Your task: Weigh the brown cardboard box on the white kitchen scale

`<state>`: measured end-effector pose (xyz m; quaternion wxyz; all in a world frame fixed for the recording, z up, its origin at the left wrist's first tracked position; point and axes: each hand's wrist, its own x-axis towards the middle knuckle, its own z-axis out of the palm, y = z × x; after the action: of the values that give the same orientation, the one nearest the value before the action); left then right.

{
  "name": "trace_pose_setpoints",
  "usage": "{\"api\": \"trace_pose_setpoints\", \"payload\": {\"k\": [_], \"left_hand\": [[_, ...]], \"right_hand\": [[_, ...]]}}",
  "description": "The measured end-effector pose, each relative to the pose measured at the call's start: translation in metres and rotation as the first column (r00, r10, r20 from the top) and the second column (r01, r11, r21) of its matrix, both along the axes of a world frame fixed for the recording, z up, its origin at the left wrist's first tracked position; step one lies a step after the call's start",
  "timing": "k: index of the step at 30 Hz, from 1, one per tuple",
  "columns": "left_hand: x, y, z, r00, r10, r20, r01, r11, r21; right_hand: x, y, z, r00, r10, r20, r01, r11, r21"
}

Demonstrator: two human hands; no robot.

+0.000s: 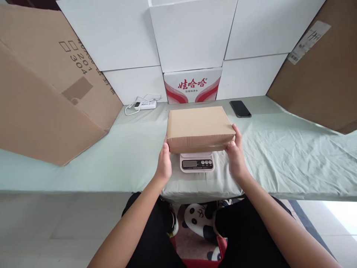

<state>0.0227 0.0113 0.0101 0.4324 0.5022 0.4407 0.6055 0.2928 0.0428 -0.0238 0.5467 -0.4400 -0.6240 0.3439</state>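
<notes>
A brown cardboard box point(199, 124) is held between my two hands over a white kitchen scale point(197, 169). My left hand point(164, 162) grips the box's left side, thumb along the near corner. On the right side, my right hand point(236, 154) holds the near corner, with thumb in front and fingers along the side. The scale's small display and round buttons show in front of the box; its weighing plate is mostly hidden beneath. Whether the box rests on the plate or is just above it, I cannot tell.
A black phone point(240, 109) lies at the back right of the green tablecloth point(134, 149). A white device with a cable point(145, 105) lies at the back left. White boxes point(192, 37) form a wall behind, with large cardboard sheets point(52, 89) at both sides.
</notes>
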Motion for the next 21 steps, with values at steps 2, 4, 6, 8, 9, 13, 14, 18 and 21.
{"api": "trace_pose_setpoints", "payload": {"k": [2,4,6,8,9,13,14,18,21], "left_hand": [[-0.001,0.000,-0.001,1.000,-0.001,-0.001,0.001,1.000,-0.004],[-0.001,0.000,-0.001,1.000,-0.002,-0.001,0.002,1.000,-0.009],[-0.001,0.000,-0.002,1.000,-0.003,-0.004,0.003,1.000,-0.014],[-0.001,0.001,-0.003,1.000,0.000,-0.008,0.000,1.000,-0.017],[-0.001,0.001,-0.003,1.000,0.000,-0.009,-0.001,1.000,-0.017],[-0.005,0.002,-0.004,1.000,0.010,-0.017,-0.010,1.000,-0.016],[-0.007,0.002,-0.004,0.999,0.031,-0.019,-0.032,0.999,-0.023],[-0.015,0.004,-0.006,0.992,0.127,-0.005,-0.127,0.990,-0.060],[-0.015,0.006,-0.006,0.998,0.070,0.004,-0.070,0.994,-0.082]], "right_hand": [[-0.002,-0.003,0.004,0.999,-0.023,-0.043,0.022,0.999,-0.043],[-0.005,-0.005,0.008,0.997,-0.044,-0.066,0.039,0.997,-0.074],[-0.007,-0.008,0.012,0.995,-0.054,-0.085,0.046,0.995,-0.086],[-0.010,-0.010,0.015,0.993,-0.059,-0.104,0.050,0.995,-0.087],[-0.010,-0.011,0.016,0.992,-0.064,-0.109,0.054,0.995,-0.085],[-0.008,-0.011,0.013,0.993,-0.075,-0.093,0.068,0.995,-0.078],[-0.006,-0.010,0.012,0.993,-0.074,-0.097,0.067,0.995,-0.073],[0.002,-0.003,0.004,0.989,-0.082,-0.119,0.075,0.996,-0.056],[0.003,0.001,-0.002,0.998,-0.044,-0.044,0.044,0.999,0.001]]}}
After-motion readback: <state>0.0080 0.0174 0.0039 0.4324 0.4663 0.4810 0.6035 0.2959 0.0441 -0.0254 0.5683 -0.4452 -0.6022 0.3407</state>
